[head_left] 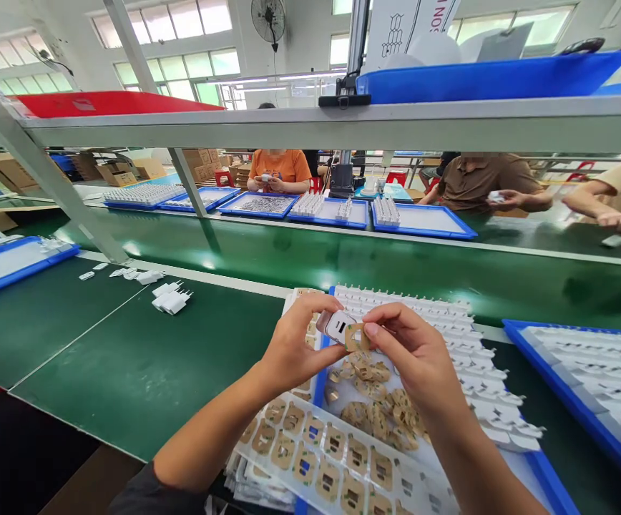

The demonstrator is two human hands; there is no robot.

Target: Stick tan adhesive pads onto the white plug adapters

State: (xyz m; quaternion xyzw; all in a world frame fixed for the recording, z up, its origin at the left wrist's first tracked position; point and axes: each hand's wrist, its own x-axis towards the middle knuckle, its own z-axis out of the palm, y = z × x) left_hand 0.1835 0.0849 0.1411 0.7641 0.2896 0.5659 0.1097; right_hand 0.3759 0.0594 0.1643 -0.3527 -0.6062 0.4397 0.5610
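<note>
My left hand (302,343) grips a small white charger (338,326) by its sides, its dark port facing me. At the charger's right edge, my right hand (410,343) pinches a tan sticker piece (356,337) with a cut-out between thumb and index finger. Below both hands, loose tan pieces (372,375) lie heaped in a blue-edged tray (320,390). A translucent sheet of tan stickers (326,458) slants across the tray's near side. Rows of white chargers (482,365) fill the tray's right part.
Several white plug parts (172,297) lie on the green table (128,372) to the left. Another blue tray of white parts (594,386) stands at the right. A metal shelf (289,132) crosses above. People sit beyond the green belt (267,257), behind blue trays (423,220).
</note>
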